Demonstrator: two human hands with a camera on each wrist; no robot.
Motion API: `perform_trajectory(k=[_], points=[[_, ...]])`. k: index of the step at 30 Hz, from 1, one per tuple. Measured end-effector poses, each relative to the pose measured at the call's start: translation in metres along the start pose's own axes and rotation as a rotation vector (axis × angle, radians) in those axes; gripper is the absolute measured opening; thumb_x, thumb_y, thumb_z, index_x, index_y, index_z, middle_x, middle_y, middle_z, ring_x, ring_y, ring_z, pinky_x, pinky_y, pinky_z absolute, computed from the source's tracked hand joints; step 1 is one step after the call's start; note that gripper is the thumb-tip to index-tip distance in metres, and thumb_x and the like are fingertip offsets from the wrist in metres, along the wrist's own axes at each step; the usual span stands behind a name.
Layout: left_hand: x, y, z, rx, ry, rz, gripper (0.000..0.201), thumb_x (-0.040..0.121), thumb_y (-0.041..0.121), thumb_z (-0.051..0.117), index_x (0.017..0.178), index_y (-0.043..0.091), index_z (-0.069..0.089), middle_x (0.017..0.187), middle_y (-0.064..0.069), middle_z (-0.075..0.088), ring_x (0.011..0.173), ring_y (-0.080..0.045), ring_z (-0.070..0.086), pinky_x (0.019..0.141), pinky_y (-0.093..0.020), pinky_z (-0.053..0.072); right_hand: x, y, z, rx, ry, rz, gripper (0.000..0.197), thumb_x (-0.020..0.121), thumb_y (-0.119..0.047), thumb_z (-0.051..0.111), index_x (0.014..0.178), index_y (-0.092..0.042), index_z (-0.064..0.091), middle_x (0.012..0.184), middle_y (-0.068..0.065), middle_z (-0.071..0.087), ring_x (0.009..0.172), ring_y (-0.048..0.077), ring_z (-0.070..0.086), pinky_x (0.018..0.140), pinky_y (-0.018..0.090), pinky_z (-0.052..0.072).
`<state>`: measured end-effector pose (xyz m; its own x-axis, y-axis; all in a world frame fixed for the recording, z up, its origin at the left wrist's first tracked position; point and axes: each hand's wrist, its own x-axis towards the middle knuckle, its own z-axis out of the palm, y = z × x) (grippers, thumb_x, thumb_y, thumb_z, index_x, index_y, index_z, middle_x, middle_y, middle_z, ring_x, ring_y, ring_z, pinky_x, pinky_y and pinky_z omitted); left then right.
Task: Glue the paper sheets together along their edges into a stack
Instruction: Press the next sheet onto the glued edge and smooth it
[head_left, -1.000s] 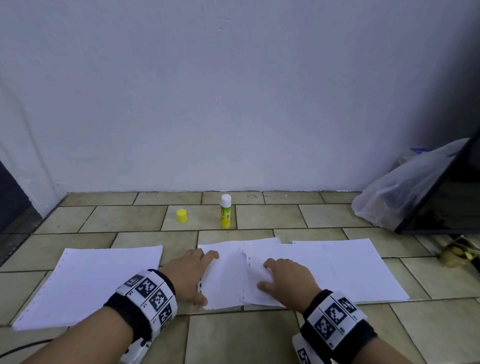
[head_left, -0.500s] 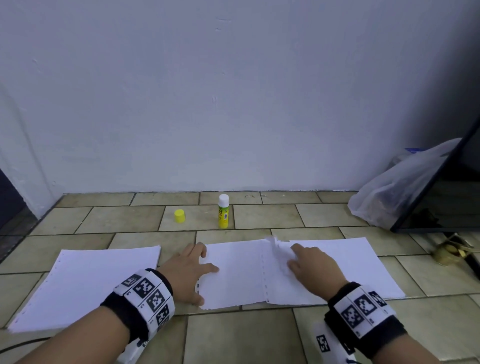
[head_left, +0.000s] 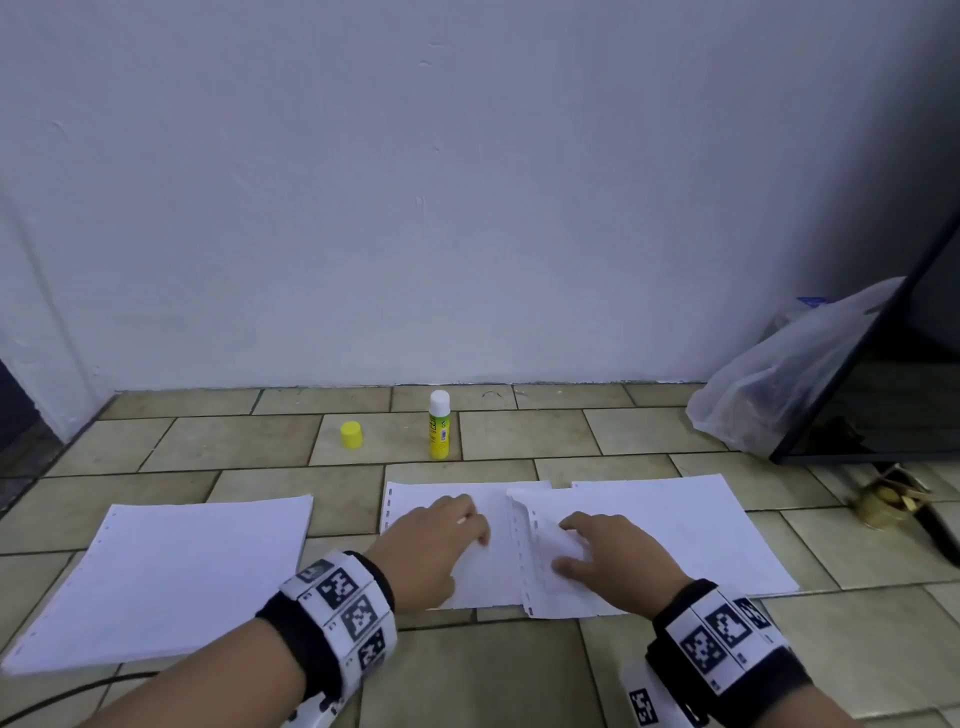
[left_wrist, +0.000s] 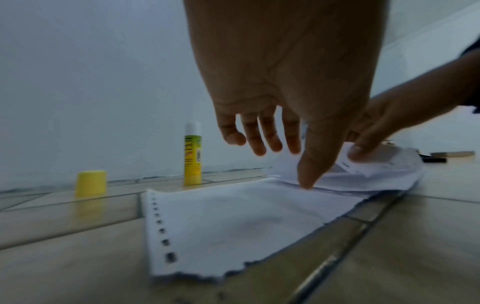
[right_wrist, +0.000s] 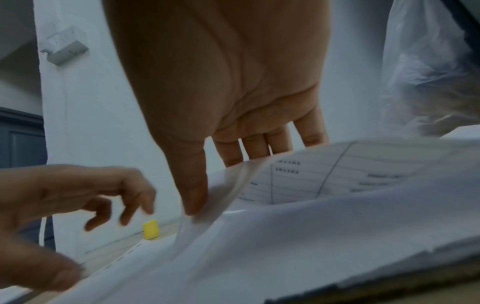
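Observation:
A white sheet (head_left: 493, 577) with punched edge holes lies on the tiled floor in the middle. My left hand (head_left: 441, 540) rests on it, thumb tip touching the paper (left_wrist: 233, 216) and fingers (left_wrist: 262, 142) relaxed above it. Overlapping its right edge is a second sheet (head_left: 550, 597), whose left part is lifted and curled. My right hand (head_left: 608, 556) pinches that lifted part (right_wrist: 311, 226), thumb on top and fingers behind. Two more paper piles lie at the left (head_left: 171, 571) and the right (head_left: 691, 519). An uncapped glue stick (head_left: 439, 426) stands behind, its yellow cap (head_left: 351, 435) beside it.
A white wall closes the back. A clear plastic bag (head_left: 779, 395) and a leaning dark panel (head_left: 883, 395) stand at the right, with a brass-coloured object (head_left: 883, 506) in front of them. A dark cable (head_left: 78, 691) crosses the floor at the near left.
My right hand has come back from the sheet's far edge toward me, now holding its curled left part. My left hand has slid right, further onto the middle sheet.

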<state>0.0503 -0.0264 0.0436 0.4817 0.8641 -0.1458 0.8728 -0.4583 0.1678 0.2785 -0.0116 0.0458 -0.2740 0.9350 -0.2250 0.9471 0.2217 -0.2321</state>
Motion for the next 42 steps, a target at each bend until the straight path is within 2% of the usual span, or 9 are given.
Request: perform_trajectory(k=[3, 8, 12, 16, 20, 23, 26, 30, 42], points=[[0.013, 0.017, 0.006, 0.045, 0.186, 0.167, 0.067, 0.073, 0.004, 0.065, 0.135, 0.022, 0.044, 0.140, 0.003, 0.041, 0.120, -0.019, 0.042, 0.082, -0.028, 0.041, -0.001, -0.004, -0.003, 0.007, -0.002, -0.054, 0.047, 0.092, -0.048, 0.051, 0.132, -0.022, 0.048, 0.127, -0.003, 0.057, 0.115, 0.014, 0.051, 0.092, 0.024, 0.038], [0.030, 0.025, 0.011, 0.046, 0.344, 0.223, 0.081, 0.031, 0.012, 0.087, 0.100, 0.027, 0.047, 0.102, 0.008, 0.060, 0.088, -0.010, 0.050, 0.056, -0.018, 0.045, -0.004, -0.001, -0.001, 0.012, 0.018, -0.097, 0.036, 0.094, -0.042, 0.048, 0.119, -0.018, 0.055, 0.119, 0.000, 0.061, 0.107, 0.016, 0.053, 0.083, 0.023, 0.036], [0.034, 0.027, 0.008, 0.028, 0.344, 0.226, 0.065, 0.048, 0.018, 0.090, 0.105, 0.026, 0.060, 0.104, 0.005, 0.063, 0.091, -0.015, 0.053, 0.058, -0.023, 0.048, -0.010, 0.003, 0.000, 0.060, -0.018, -0.109, 0.048, 0.091, -0.049, 0.053, 0.132, -0.024, 0.050, 0.130, -0.007, 0.056, 0.116, 0.011, 0.050, 0.093, 0.021, 0.035], [0.034, 0.015, 0.002, 0.051, 0.176, 0.112, 0.031, 0.098, 0.023, 0.048, 0.122, 0.031, 0.066, 0.121, 0.010, 0.065, 0.115, -0.015, 0.050, 0.083, -0.030, 0.044, -0.011, 0.010, -0.005, 0.244, 0.011, -0.018, 0.060, 0.085, -0.062, 0.050, 0.132, -0.025, 0.051, 0.129, -0.008, 0.056, 0.115, 0.009, 0.052, 0.095, 0.023, 0.039], [0.029, -0.003, -0.004, -0.069, 0.238, -0.017, 0.031, 0.100, 0.025, 0.045, 0.123, 0.035, 0.064, 0.127, 0.015, 0.061, 0.119, -0.008, 0.050, 0.094, -0.025, 0.041, -0.002, 0.036, -0.018, 0.307, 0.201, 0.250, 0.047, 0.093, -0.053, 0.046, 0.125, -0.019, 0.054, 0.118, -0.002, 0.063, 0.108, 0.015, 0.058, 0.091, 0.027, 0.043], [0.026, -0.013, -0.002, -0.103, 0.259, -0.079, 0.031, 0.100, 0.025, 0.046, 0.122, 0.036, 0.065, 0.126, 0.015, 0.062, 0.117, -0.009, 0.055, 0.095, -0.024, 0.041, 0.006, 0.060, -0.022, 0.175, 0.103, 0.414, 0.035, 0.097, -0.041, 0.046, 0.115, -0.013, 0.055, 0.110, 0.002, 0.063, 0.107, 0.020, 0.057, 0.087, 0.028, 0.046], [0.025, -0.015, 0.003, -0.273, 0.312, -0.190, 0.025, 0.097, 0.024, 0.053, 0.114, 0.031, 0.071, 0.114, 0.007, 0.070, 0.102, -0.013, 0.064, 0.090, -0.026, 0.046, 0.010, 0.073, -0.022, 0.177, -0.028, 0.500, 0.038, 0.098, -0.041, 0.044, 0.074, -0.012, 0.050, 0.073, 0.001, 0.057, 0.075, 0.022, 0.058, 0.057, 0.023, 0.043], [0.026, -0.016, 0.006, -0.482, 0.404, -0.280, 0.020, 0.094, 0.024, 0.060, 0.100, 0.015, 0.076, 0.099, 0.001, 0.074, 0.088, -0.012, 0.066, 0.084, -0.023, 0.048, 0.000, 0.064, -0.027, 0.455, -0.081, 0.555, 0.042, 0.097, -0.038, 0.042, 0.073, -0.005, 0.051, 0.054, 0.008, 0.060, 0.039, 0.017, 0.053, 0.041, 0.018, 0.038], [0.013, -0.033, 0.012, -0.494, 0.347, -0.180, 0.023, 0.090, 0.004, 0.062, 0.103, 0.017, 0.076, 0.106, -0.001, 0.073, 0.095, -0.011, 0.067, 0.076, 0.002, 0.037, 0.000, 0.067, -0.032, 0.872, 0.037, 0.534, 0.040, 0.086, -0.012, 0.068, 0.055, -0.010, 0.042, 0.043, 0.001, 0.039, 0.044, 0.016, 0.048, 0.048, 0.023, 0.049]])
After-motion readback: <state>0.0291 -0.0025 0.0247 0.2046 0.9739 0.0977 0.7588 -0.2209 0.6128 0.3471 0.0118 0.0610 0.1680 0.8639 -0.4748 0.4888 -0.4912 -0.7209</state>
